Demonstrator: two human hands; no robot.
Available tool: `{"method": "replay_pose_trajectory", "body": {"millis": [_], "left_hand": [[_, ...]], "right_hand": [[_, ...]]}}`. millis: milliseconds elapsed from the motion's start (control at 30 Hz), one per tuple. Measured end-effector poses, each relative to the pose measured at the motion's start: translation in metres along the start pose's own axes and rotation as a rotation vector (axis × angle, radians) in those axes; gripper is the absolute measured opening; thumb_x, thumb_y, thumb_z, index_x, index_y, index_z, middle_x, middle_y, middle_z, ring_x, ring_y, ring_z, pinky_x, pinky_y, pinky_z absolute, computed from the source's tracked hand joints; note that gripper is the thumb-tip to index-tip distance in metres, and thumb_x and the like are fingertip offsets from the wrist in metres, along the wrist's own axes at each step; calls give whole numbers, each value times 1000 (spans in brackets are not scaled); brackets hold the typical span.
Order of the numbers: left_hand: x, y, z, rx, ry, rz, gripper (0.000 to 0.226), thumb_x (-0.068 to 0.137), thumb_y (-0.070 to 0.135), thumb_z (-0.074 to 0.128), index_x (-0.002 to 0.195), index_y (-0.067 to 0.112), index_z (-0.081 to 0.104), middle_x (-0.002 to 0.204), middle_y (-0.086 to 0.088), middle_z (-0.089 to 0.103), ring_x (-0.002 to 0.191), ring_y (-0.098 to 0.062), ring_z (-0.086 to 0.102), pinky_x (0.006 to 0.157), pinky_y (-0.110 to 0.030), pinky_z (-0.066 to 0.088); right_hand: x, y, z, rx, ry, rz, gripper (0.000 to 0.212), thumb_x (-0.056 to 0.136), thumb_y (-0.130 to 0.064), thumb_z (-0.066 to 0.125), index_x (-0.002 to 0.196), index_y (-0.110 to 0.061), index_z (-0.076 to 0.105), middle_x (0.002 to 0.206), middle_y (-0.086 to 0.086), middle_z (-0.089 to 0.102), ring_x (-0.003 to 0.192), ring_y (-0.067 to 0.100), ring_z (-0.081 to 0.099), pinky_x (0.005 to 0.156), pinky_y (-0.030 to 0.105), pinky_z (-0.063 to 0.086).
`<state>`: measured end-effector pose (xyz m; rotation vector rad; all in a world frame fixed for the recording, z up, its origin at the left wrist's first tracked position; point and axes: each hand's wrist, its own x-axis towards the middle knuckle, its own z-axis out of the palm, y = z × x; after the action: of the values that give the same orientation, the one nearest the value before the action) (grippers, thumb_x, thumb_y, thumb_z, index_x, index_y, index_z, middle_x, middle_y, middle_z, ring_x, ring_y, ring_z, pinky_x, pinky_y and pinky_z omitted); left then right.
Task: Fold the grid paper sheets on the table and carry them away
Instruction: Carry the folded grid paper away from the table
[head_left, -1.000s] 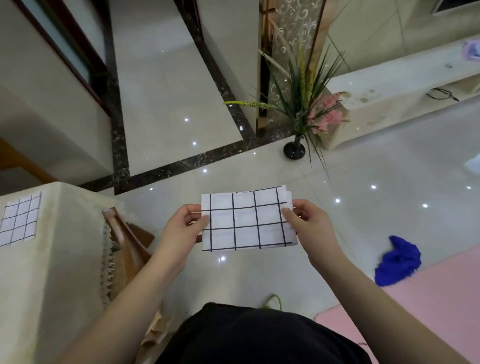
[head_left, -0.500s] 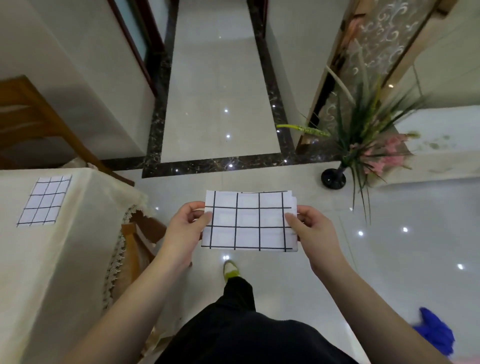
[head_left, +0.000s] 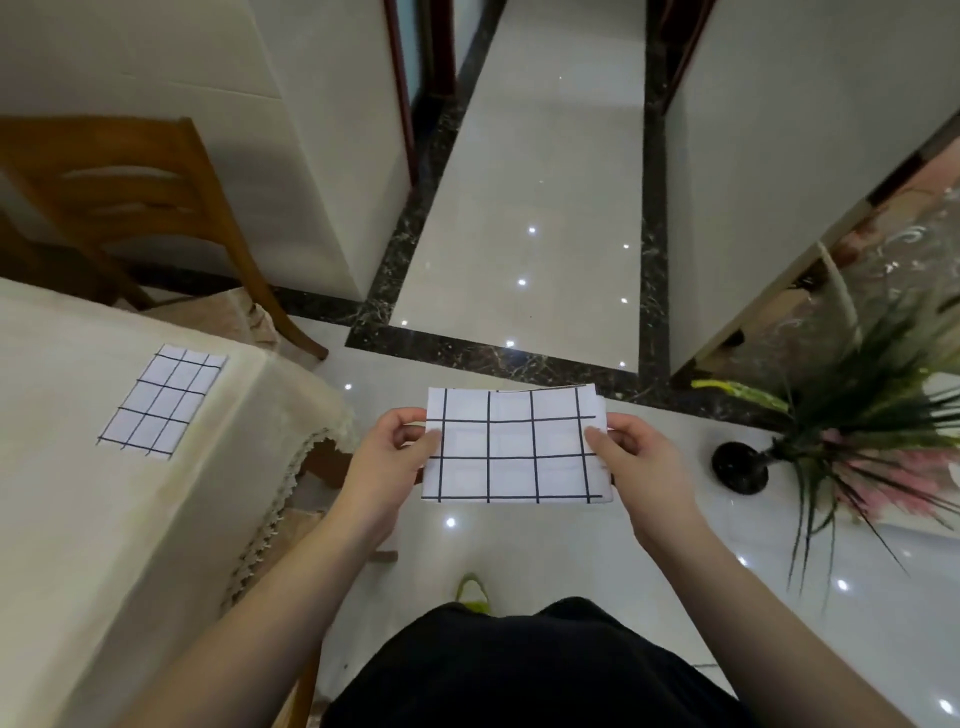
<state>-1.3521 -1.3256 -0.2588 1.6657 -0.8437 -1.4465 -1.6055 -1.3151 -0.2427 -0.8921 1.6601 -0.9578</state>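
- A wooden chair (head_left: 130, 208) stands at the far left, behind the table (head_left: 78, 519), which is draped in a cream cloth with a lace edge.
- One folded grid paper sheet (head_left: 162, 401) lies flat on the table near its far corner.
- The left hand (head_left: 387, 467) pinches the left edge of a second folded grid sheet (head_left: 514, 447), thumb on top.
- That sheet is held level above the glossy tiled floor (head_left: 519, 208), in front of the person's body, well apart from the table.
- The right hand (head_left: 641, 475) pinches its right edge the same way.
- A potted plant (head_left: 857, 441) with pink flowers stands on the floor at right.
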Motion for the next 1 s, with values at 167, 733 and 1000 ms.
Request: {"method": "replay_pose_trajectory", "body": {"millis": [167, 733, 1000], "left_hand": [[40, 11, -5, -42, 63, -32, 25, 89, 19, 68, 114, 22, 62, 105, -15, 67, 90, -30, 71, 77, -41, 59], [166, 90, -8, -207, 431, -15, 19, 91, 11, 66, 108, 16, 63, 104, -24, 67, 85, -29, 66, 79, -45, 55], [185, 89, -58, -396, 633, -57, 23, 92, 12, 65, 115, 10, 60, 92, -11, 64, 80, -23, 64, 63, -32, 54]], "right_hand": [[53, -23, 20, -26, -80, -14, 11, 90, -21, 66, 97, -28, 72, 91, 7, 74, 87, 29, 72, 86, 54, 56], [264, -126, 100, -95, -503, -35, 15, 93, -16, 64, 107, -19, 70, 93, 1, 76, 88, 21, 73, 83, 42, 59], [300, -145, 192, -195, -693, -6, 16, 94, -15, 63, 107, -19, 69, 95, 2, 75, 92, 23, 72, 84, 43, 58]]}}
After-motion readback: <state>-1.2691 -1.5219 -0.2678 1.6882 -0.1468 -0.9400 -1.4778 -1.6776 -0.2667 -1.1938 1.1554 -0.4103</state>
